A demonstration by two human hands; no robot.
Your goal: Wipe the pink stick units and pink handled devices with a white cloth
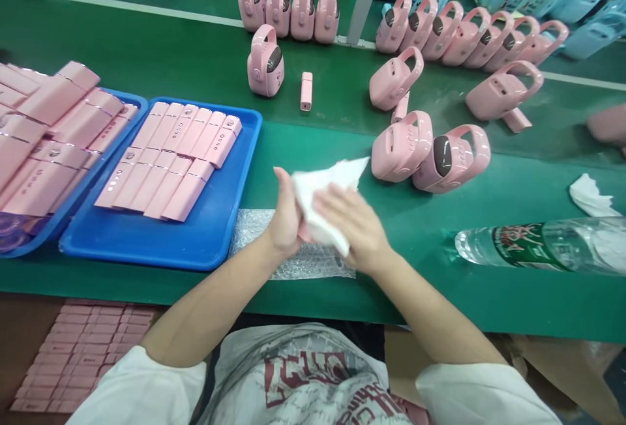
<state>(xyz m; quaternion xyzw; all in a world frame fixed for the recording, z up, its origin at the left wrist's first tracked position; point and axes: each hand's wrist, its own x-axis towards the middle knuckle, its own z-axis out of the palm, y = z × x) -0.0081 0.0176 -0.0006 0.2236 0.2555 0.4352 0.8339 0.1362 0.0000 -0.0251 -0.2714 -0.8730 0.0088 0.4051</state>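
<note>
A crumpled white wiping cloth [332, 180] is held between my two hands over the table. My right hand [352, 223] presses it from the right, its fingers laid across the cloth and smeared by motion. On the other side, my left hand [286, 219] has its thumb pointing up, while its fingers are mostly hidden behind the cloth. A bit of pink shows low between the hands, too covered to name. Below them lies a sheet of bubble wrap [313, 262]. Just beyond, to the right, stand two pink loop-handled speakers, the nearer one [447, 161] with a dark front panel.
On the left, a blue tray [205, 242] holds pink button-faced sticks [166, 158]; a fuller tray [141, 109] adjoins it. A water bottle [533, 246] lies at right near a crumpled tissue [591, 195]. Rows of pink speakers [303, 11] line the back beside a metal post [364, 4].
</note>
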